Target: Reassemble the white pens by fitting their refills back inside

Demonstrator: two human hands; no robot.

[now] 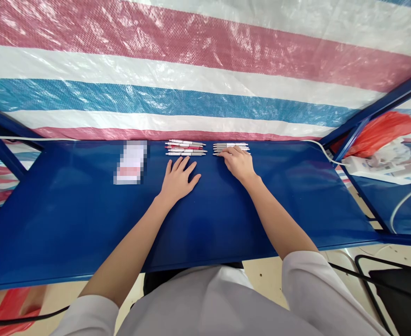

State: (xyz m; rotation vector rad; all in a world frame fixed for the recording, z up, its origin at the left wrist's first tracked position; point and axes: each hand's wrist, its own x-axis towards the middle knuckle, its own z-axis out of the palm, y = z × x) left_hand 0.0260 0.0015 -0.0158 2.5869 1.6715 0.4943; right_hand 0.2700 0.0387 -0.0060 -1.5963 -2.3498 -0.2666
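Two groups of pens lie at the back of the blue table (205, 219). In the left group, several white pens (184, 152) and a red one (187, 147) lie side by side, pointing left and right. The right group holds several grey and white pens (221, 145), partly hidden by my fingers. My left hand (180, 179) rests flat just in front of the left group, fingers spread, holding nothing. Over the right group, my right hand (238, 163) has its fingers drawn together on the nearest pen (216, 154), whose left tip sticks out.
A blurred white and pink paper-like item (131, 163) lies left of the pens. A striped plastic sheet (205, 88) hangs behind the table. At right, past a blue frame post (349, 140), are a red plastic bag (384, 133) and a white power strip (377, 170).
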